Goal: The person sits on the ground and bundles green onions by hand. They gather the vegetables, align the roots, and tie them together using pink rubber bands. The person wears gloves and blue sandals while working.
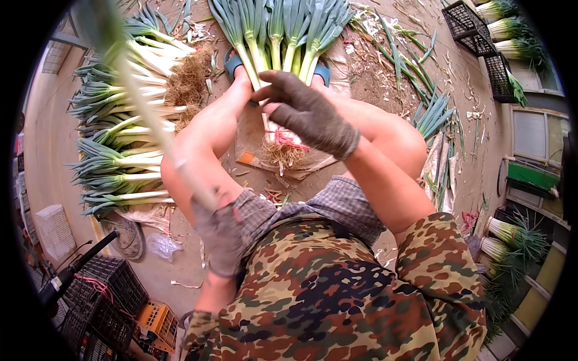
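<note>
My left hand (220, 234), in a worn fingerless glove and blurred by motion, grips the white root end of a long leek (149, 108) that slants up to the top left, close to the camera. Over the bundle of leeks (292, 34) between my shins, my right hand (307, 113) hovers or rests, its gloved fingers spread; whether it touches the stalks is unclear. Red ties (289, 139) circle the bundle's white end, just above the tangled roots (282, 155). The green leaves fan out beyond my feet.
Loose leeks (135, 131) lie in a long row on the left, roots towards me. Leaf scraps (406, 63) litter the floor on the right. Black crates (108, 289) and an orange crate (158, 322) stand lower left; more black crates (469, 27) and tied bundles (501, 234) are at far right.
</note>
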### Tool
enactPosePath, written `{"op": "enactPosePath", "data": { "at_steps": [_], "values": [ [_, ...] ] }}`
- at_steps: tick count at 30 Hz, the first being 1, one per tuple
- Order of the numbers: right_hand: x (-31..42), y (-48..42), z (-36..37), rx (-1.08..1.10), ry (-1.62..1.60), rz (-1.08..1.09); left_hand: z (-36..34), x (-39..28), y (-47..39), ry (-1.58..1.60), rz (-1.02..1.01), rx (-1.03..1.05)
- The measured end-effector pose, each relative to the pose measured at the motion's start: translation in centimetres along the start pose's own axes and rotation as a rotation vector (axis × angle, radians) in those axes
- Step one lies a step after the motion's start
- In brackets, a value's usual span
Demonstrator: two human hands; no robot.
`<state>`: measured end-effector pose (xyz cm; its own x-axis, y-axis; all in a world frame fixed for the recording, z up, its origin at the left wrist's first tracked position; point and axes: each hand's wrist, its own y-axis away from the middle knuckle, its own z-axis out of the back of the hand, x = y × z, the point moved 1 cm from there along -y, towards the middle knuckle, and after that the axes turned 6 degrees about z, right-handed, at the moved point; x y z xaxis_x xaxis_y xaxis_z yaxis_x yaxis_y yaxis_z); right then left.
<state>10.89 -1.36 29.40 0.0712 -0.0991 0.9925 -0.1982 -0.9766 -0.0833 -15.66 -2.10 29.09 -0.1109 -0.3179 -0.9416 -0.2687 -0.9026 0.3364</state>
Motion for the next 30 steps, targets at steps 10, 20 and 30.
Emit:
{"op": "enactPosePath", "data": {
  "at_steps": [10, 20, 30],
  "values": [
    [-7.9, 2.2, 6.3, -1.063, -0.162, -0.428, -16.3, 9.1, -5.5, -0.836, 0.017, 0.56],
    [-17.2, 2.0, 13.1, -1.176, 0.519, -0.59, -12.2, 14.5, -5.0, -1.408, 0.223, 1.01],
    [-12.8, -10.1, 13.7, -0.96, 0.42, -0.003, -15.5, 14.6, -17.6, -1.558, 0.063, 0.262]
  ]
}}
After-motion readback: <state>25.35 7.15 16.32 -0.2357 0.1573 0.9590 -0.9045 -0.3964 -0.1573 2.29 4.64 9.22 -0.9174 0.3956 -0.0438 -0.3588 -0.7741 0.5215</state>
